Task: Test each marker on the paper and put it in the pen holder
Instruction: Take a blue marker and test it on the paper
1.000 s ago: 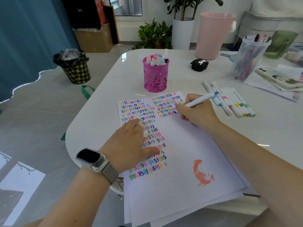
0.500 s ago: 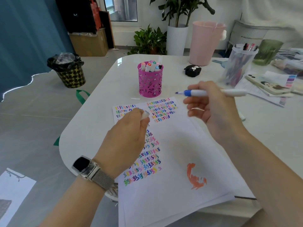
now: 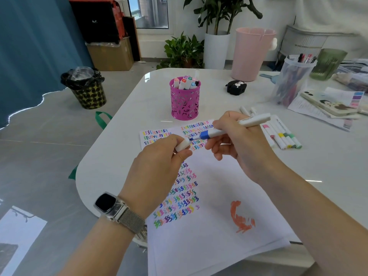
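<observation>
My right hand (image 3: 237, 144) holds a white marker with a blue collar (image 3: 229, 130) above the paper, its blue tip pointing left. My left hand (image 3: 159, 166) pinches the marker's white cap (image 3: 182, 145), whose open end sits right at the tip. Beneath both hands lies the white paper (image 3: 215, 196), covered in rows of coloured squiggles and one orange scribble. Past the paper stands the pink perforated pen holder (image 3: 184, 101) with several markers in it. To the right of my right hand, several more markers (image 3: 282, 137) lie in a row on the table.
A clear tub of pens (image 3: 292, 80), a black case (image 3: 236, 87), a pink bin (image 3: 253, 54) and a green cup (image 3: 328, 64) stand at the back. Books and sheets (image 3: 330, 106) lie at the right. The white table (image 3: 123, 148) ends just left of the paper.
My right hand stopped writing, lifted the marker off the paper and turned it level. My left hand rose from the sheet with the cap and brought it up to the marker's tip.
</observation>
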